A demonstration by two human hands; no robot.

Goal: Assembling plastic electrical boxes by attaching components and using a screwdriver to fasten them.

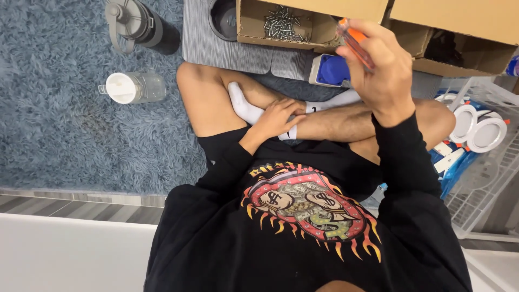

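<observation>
Right hand (385, 67), raised and closed, grips a slim screwdriver (356, 43) with an orange-and-clear handle slanting across its fingers. Left hand (277, 119), loosely open and holding nothing, rests on the crossed legs; a cardboard box of screws (281, 24) lies just beyond the right hand

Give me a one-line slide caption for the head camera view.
Seated cross-legged, right hand lifts an orange-handled screwdriver near a cardboard box of screws; left hand rests on a white sock.

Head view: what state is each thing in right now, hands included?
Right hand: raised, gripping an orange-handled screwdriver.
Left hand: empty, resting on crossed legs.
Screw box: open, screws inside.
Dark bottle: lying on rug, lid closed.
Clear bottle: lying on its side, capped.
White basket: holding round white fixtures.
</observation>
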